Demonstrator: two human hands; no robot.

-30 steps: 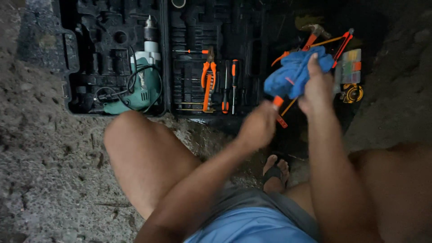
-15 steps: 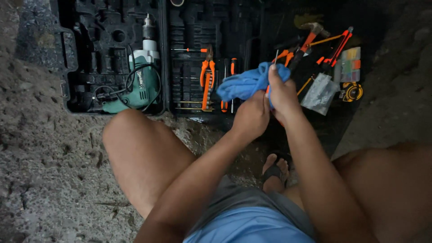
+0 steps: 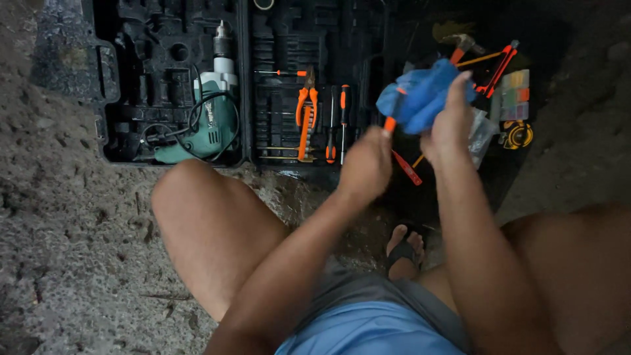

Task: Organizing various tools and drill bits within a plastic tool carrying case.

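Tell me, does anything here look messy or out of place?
Yes. Several tools lie loose on the dark ground right of the open tool case, while many moulded slots sit empty. The green drill lies in its tray with its cord loosely coiled on top. Nothing looks broken or spilled.

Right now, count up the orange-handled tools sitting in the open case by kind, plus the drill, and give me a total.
Green power drill: 1
Orange-handled pliers: 1
Orange-handled screwdrivers, large: 2
Small precision screwdriver: 1
Total in the black case: 5
The left hand holds one more orange-handled tool against the blue cloth in the right hand.
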